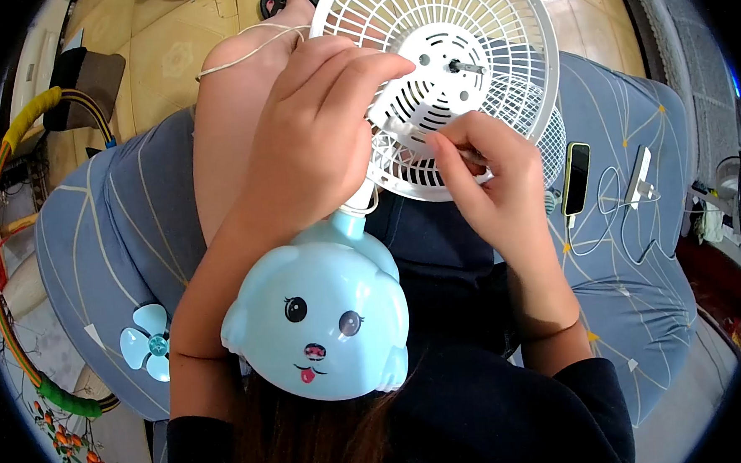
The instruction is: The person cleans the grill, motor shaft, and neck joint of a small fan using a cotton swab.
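A grey-blue sofa (pixel 636 343) spreads across both sides, from 8 o'clock round to 2 and 4. A taped hoop (pixel 29 117) curves along its edge at 9 o'clock, well apart from the work.

The white fan cage (pixel 440 43) is upright at 12 to 1 o'clock, its back plate facing the person. Behind it, at 2 o'clock, a second grille (pixel 557 142) is partly covered by it. Below, at 7 o'clock, sits the blue dog-faced fan base (pixel 325 318), tilted up toward the view.

The left hand (pixel 315 134), at 11 o'clock, lies over the cage's left side and blocks the rim there; its forefinger points to the plate. Its underside is hidden, so I cannot tell how it grips. The right hand (pixel 497 162), at 2 o'clock, is at the lower right rim, thumb and curled forefinger brought near each other; I cannot tell what, if anything, they pinch.

A blue fan blade (pixel 155 345) lies on the sofa at 8 o'clock. Nearly at 3 o'clock are a phone (pixel 577 179), a power strip (pixel 638 180) and a looped white cable (pixel 601 196). Smallest, a metal shaft (pixel 469 68) pokes through the plate's middle.
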{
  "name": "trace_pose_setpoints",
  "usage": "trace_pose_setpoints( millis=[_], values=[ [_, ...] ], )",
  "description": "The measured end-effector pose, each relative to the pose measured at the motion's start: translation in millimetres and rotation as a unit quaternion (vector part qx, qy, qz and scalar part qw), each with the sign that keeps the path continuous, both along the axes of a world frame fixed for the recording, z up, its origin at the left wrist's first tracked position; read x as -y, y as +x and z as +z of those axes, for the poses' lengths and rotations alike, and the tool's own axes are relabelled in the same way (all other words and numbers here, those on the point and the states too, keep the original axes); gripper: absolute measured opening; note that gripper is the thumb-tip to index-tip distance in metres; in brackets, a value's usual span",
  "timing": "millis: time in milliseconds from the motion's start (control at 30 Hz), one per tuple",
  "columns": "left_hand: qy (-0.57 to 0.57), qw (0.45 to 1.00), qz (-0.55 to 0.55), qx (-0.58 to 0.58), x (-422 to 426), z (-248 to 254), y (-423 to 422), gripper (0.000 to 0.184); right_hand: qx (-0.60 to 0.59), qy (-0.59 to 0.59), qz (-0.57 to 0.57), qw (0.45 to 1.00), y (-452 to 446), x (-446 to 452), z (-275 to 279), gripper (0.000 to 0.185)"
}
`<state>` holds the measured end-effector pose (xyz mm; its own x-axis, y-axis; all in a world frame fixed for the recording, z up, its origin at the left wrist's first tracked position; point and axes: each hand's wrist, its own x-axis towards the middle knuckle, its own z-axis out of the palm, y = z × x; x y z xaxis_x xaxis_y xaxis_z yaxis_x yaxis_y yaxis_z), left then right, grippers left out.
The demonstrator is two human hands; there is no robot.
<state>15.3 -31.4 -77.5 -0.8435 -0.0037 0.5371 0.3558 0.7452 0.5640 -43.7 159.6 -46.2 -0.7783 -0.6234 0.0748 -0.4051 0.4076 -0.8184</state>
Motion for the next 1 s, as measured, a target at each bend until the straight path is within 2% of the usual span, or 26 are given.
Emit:
trace_pose_setpoints(
  millis=[300,400,500,633,867,1000],
  values=[
    [-0.003,1.0,0.01,0.007,-1.4,0.3,1.9,0.053,0.017,0.062,0.024,0.998,-3.2,-5.1,5.7,0.011],
    [0.007,1.0,0.021,0.022,0.6,2.0,2.0,0.053,-0.016,0.073,0.03,0.997,-6.1,-12.3,13.3,0.009],
    [-0.042,0.998,0.038,0.01,2.3,8.9,1.5,0.051,0.003,0.025,-0.038,0.999,-11.4,-23.1,3.3,0.009],
    [-0.045,0.997,0.041,0.041,0.4,15.5,2.4,0.053,-0.018,0.041,-0.077,0.996,-22.5,-30.5,4.1,0.006],
    [-0.019,0.997,0.018,0.067,0.3,9.6,0.2,0.055,-0.052,0.05,-0.073,0.995,-30.5,-23.3,4.6,0.011],
    [-0.026,0.996,0.029,0.074,-0.2,9.7,2.2,0.057,0.001,0.065,-0.068,0.996,-29.2,-19.5,6.2,0.012]
  ],
)
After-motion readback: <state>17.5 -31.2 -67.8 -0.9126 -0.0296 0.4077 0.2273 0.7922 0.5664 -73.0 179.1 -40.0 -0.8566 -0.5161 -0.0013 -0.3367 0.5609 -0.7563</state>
